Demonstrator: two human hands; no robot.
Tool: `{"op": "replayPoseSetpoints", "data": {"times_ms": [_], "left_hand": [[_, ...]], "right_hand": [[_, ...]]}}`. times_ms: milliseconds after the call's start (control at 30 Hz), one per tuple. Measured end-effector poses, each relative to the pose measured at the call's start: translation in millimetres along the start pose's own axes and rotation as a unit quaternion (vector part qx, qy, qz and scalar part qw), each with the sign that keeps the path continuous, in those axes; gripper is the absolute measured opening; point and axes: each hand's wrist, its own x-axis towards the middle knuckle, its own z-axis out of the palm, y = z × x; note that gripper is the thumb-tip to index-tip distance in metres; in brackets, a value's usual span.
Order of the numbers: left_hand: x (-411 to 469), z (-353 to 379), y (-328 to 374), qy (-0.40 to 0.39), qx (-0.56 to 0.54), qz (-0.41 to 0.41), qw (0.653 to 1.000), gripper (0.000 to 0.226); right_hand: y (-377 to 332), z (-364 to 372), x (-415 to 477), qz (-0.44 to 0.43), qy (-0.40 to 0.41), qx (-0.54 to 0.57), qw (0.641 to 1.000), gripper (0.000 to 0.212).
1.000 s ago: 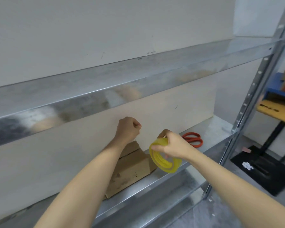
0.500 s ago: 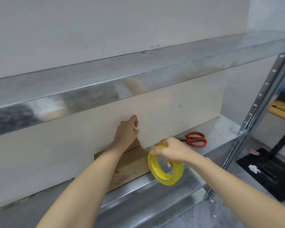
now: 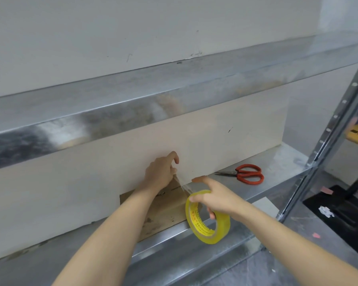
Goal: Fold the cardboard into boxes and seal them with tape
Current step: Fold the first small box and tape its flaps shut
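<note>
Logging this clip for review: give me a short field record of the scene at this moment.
left grip: pinches strip end above box
right grip: holds roll, fingers through its core
roll: yellow, in front of shelf edge
strip: clear, stretched from roll to left grip
box: brown cardboard, on shelf against wall
scissors: red handles, lying on shelf, right of both grips, untouched
stage: strip not visibly stuck to box
</note>
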Motion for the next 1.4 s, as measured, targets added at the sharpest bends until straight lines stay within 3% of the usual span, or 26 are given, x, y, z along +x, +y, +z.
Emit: {"op": "replayPoseSetpoints", "data": {"times_ms": [467,767,1100,1200,1400], "left_hand": [[9,7,3,-0.009,0.067,0.028,0.997,0.019],[11,6,1,-0.031,0.076,0.013,0.997,0.008],[12,9,-9,-0.015,-0.098,-0.111,0.989,0.019],[10,12,-12,-0.003,-0.153,-0.157,0.976,0.012],[8,16,-11,0.004,-0.188,-0.184,0.965,0.013]], "right_hand": [[5,3,0,0.022,0.002,0.037,0.999,0.052],[5,8,3,0.031,-0.009,0.044,0.999,0.051],[6,11,5,0.041,-0.019,0.031,0.998,0.051],[4,12,6,0.043,-0.022,0.038,0.998,0.049],[3,11,3,0.045,-0.017,0.045,0.998,0.044]]}}
